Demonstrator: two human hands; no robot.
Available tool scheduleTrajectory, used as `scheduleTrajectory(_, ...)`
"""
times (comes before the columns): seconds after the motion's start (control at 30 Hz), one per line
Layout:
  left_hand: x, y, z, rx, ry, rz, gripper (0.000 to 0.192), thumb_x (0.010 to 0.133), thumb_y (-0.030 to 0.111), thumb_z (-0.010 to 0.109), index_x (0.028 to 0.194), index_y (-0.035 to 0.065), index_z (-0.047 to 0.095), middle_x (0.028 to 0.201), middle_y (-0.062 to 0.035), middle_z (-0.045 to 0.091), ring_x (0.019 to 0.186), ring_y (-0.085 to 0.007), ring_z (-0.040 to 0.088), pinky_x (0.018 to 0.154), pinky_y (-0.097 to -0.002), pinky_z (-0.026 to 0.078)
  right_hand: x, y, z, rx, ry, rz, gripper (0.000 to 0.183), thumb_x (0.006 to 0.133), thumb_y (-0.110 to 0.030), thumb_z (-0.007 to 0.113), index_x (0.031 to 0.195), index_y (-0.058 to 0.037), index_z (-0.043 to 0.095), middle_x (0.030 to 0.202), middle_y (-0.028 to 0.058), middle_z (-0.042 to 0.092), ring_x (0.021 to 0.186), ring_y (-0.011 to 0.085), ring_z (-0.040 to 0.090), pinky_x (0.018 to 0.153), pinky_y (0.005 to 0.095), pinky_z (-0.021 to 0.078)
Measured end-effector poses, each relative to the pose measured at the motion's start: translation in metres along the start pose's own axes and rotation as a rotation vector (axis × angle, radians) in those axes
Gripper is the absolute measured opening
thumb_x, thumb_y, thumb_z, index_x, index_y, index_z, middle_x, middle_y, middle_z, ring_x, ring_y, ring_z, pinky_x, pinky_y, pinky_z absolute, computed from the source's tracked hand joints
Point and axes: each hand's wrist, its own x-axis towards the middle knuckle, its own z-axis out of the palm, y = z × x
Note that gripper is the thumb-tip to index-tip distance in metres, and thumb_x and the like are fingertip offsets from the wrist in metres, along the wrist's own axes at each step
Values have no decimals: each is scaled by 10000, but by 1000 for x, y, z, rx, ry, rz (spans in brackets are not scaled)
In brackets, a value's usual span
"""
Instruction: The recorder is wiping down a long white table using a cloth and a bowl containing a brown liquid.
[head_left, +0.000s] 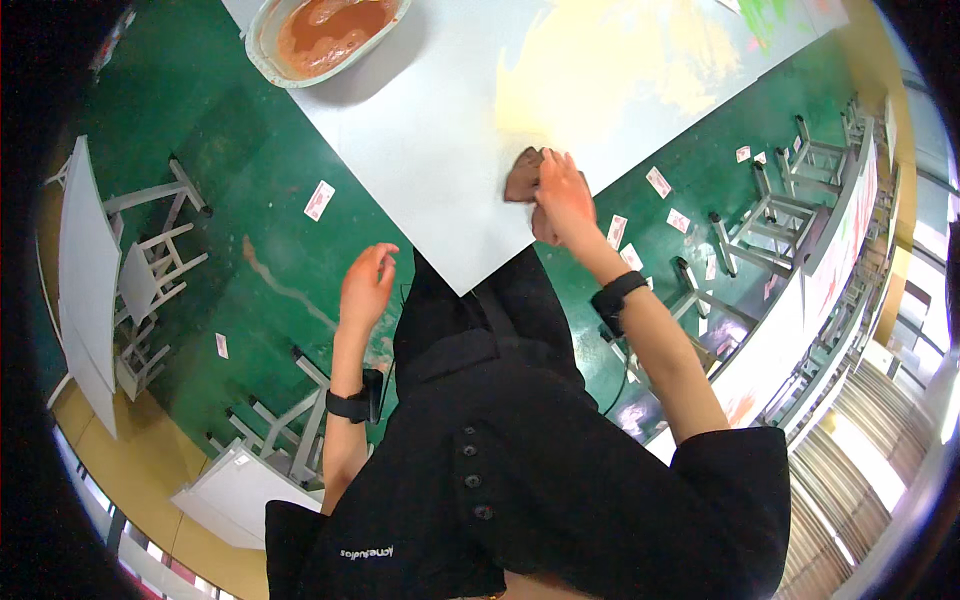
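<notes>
My right hand (562, 193) presses a damp brown cloth (523, 178) onto the white tabletop (420, 161), close to its right edge. Just beyond the cloth spreads a large pale-yellow paint smear (600, 67). My left hand (365, 289) hangs beside the table's left edge, over the floor, with bent fingers and nothing in it. A pale oval basin (270, 67) of murky orange-brown water (330, 34) stands at the table's far left edge; its top is cut off by the picture's rim.
Green and pink paint marks (761, 22) lie at the table's far right. Printed paper slips (319, 200) are scattered over the green floor (262, 150). Stools (161, 274) and white tables (86, 277) stand at left, with a paint-marked table (780, 330) and metal-legged stools (772, 217) at right.
</notes>
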Motion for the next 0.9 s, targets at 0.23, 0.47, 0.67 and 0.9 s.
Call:
scheduleTrajectory(0.23,-4,0,2,7,25,-13,186,784,36,481,961,39,538,855,-115,566,746,-233,560,671,-314,439,9,-1,9,-22,44,38,264,740,-70,502,964,66,474,1191,221,448,1116,307,436,995,380,298)
scheduleTrajectory(0.47,-9,-4,-1,30,58,-8,158,809,74,478,952,42,537,880,-121,566,729,-248,565,653,-324,446,-4,9,9,-20,7,101,593,677,-85,614,1181,84,351,1184,211,455,1166,306,394,1005,367,293)
scheduleTrajectory(0.67,-10,-6,-4,-2,34,-27,162,804,57,478,954,33,535,903,-124,570,756,-258,570,667,-319,452,-9,24,10,-14,7,111,397,738,-70,522,1097,70,426,1195,214,456,1148,328,414,975,382,324)
scheduleTrajectory(0.9,-11,-13,-5,33,48,-30,163,809,57,477,959,31,536,934,-131,569,779,-264,571,681,-320,456,-10,22,-11,19,-81,149,457,703,-132,609,1072,65,426,1203,189,454,1148,301,416,1002,371,297)
